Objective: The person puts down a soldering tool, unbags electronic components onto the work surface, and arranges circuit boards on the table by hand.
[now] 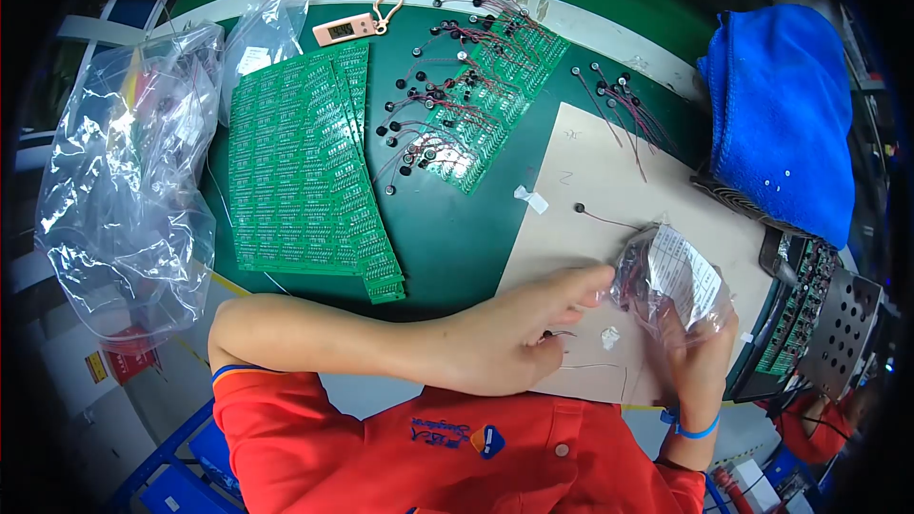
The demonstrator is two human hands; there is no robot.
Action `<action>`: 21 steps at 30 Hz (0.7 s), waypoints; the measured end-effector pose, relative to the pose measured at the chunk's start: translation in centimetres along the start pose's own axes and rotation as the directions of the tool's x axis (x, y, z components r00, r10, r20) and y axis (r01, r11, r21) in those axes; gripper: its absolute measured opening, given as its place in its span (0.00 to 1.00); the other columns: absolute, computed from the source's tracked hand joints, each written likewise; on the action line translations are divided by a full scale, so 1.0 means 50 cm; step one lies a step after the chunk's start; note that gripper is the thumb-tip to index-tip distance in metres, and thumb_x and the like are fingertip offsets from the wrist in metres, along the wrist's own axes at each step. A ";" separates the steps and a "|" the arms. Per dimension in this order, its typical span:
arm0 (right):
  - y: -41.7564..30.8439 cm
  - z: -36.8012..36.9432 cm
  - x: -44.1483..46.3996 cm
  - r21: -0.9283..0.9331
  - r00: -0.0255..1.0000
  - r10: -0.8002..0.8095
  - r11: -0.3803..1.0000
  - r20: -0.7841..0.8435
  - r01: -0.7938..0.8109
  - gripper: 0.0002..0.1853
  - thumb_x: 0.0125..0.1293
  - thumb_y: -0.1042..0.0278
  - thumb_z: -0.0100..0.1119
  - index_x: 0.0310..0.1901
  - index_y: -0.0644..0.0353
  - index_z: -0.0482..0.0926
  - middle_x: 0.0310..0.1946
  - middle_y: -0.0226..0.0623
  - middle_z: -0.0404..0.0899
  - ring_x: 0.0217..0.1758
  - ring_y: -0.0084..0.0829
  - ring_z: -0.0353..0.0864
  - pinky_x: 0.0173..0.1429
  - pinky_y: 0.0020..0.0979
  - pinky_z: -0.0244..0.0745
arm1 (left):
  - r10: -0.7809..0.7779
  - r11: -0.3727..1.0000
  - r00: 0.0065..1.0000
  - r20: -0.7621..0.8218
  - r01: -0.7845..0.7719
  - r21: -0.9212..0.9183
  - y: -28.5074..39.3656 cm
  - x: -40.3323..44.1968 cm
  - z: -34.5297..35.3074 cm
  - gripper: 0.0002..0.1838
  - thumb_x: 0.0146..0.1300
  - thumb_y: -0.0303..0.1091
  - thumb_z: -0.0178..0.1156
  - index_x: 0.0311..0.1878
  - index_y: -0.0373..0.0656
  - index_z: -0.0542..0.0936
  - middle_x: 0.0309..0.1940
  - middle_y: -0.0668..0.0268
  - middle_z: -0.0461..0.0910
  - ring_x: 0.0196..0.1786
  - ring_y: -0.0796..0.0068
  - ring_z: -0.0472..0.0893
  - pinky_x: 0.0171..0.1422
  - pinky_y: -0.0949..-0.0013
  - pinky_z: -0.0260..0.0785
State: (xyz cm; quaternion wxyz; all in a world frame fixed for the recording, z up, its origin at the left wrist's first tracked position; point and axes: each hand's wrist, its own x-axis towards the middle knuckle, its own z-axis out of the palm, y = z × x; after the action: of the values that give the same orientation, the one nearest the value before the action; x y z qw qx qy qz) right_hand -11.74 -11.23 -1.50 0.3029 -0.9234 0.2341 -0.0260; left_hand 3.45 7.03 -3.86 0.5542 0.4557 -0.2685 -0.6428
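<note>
My right hand point(700, 347) grips a clear plastic bag point(671, 281) with a printed white label and dark wired parts inside. My left hand point(528, 328) reaches in from the left, fingers stretched toward the bag and thumb apart. Between that thumb and the fingers shows a small black part with a short wire point(548, 334); whether the hand touches it I cannot tell. A round black component on a red wire point(580, 208) lies on the brown cardboard sheet point(590, 162), its wire running toward the bag.
Green circuit boards point(295, 162) are stacked at left. Another board point(519, 67) carries several wired black components. A loose wired bunch point(624, 100) lies at the back right, near a blue cloth point(781, 124). Plastic bags point(129, 200) hang at the left edge, near a pink digital timer point(345, 29).
</note>
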 end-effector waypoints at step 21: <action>-0.002 0.029 -0.060 0.662 0.973 -0.176 0.749 0.146 0.037 0.18 0.58 0.83 0.45 0.51 0.67 0.72 0.52 0.45 0.73 0.53 0.38 0.75 0.53 0.31 0.70 | 0.365 0.927 0.859 -0.360 -0.301 0.222 0.088 -0.054 0.033 0.05 0.62 0.28 0.56 0.35 0.38 0.72 0.36 0.67 0.73 0.36 0.89 0.69 0.41 0.82 0.62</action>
State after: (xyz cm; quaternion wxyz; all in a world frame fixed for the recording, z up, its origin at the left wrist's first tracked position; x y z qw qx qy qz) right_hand -14.12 -9.03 -2.35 0.6264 -0.7687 0.1254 -0.0311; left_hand 3.96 8.30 1.41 0.6619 0.5647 -0.2761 -0.4084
